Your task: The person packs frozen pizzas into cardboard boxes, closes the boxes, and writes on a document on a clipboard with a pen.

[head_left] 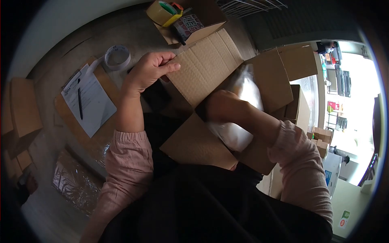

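Observation:
An opened cardboard box [198,141] stands before me with its flaps spread out. My left hand [153,71] pinches the edge of the upper-left box flap [208,67], thumb on top and fingers curled. Inside the box lies a white package [235,137] in clear, shiny plastic. My right hand [223,106] reaches across the box opening over this package. Its fingers are blurred and partly hidden, so their grip does not show. Another box flap [270,83] stands out beyond my right forearm.
To the left are a clipboard with a printed sheet [94,107], a black pen [80,101] and a tape roll [117,57]. A smaller box [212,18] holds a yellow tape dispenser [172,18]. Below lies a plastic-wrapped parcel [75,184]. More cardboard boxes [25,105] stand far left.

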The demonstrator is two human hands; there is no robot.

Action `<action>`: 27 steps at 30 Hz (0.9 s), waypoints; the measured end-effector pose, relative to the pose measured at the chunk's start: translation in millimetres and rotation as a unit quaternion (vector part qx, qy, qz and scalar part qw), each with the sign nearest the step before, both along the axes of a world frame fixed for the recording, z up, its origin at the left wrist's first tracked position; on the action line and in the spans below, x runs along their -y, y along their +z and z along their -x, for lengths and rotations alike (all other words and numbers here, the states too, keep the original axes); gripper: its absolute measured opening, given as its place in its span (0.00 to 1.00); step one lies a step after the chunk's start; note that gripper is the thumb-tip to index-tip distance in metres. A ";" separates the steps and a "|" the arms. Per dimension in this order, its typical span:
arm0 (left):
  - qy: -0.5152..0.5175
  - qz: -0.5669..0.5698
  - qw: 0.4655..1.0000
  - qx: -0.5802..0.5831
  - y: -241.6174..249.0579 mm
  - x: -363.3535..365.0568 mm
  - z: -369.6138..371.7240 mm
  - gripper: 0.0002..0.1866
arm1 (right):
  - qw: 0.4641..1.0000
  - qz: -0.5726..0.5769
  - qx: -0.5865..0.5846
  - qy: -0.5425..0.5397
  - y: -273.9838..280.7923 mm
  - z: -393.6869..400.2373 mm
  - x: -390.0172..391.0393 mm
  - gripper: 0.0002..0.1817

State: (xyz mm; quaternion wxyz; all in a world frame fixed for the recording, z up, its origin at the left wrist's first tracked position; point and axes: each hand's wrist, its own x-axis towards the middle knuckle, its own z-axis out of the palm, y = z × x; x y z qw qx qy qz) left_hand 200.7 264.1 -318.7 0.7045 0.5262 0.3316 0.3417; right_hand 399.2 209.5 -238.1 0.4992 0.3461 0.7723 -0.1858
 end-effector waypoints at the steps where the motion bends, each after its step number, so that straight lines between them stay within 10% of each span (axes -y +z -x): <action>1: 0.005 0.002 1.000 0.002 1.0 0.7 0.8 0.10 | 0.999 -0.019 -0.021 0.036 6.4 -7.6 4.7 0.11; 8: 0.021 -0.050 0.999 0.004 -0.4 0.4 -2.3 0.09 | 0.973 -0.130 -0.130 -0.139 78.3 -33.5 41.0 0.16; 11: 0.024 -0.065 0.998 -0.002 -1.3 0.9 -2.2 0.09 | 0.964 -0.218 -0.140 0.063 66.7 -36.9 40.5 0.11; 14: 0.026 -0.076 0.997 -0.001 -4.9 1.2 -1.8 0.09 | 0.953 -0.173 -0.241 0.068 36.0 -39.0 27.8 0.08; 19: 0.028 -0.063 0.998 -0.009 -4.4 1.4 -1.5 0.08 | 0.993 0.014 -0.029 0.113 10.1 0.4 3.8 0.09; 27: 0.027 -0.048 0.998 -0.007 -1.1 2.8 -0.9 0.10 | 0.999 -0.003 -0.052 0.001 -11.4 1.3 -0.6 0.10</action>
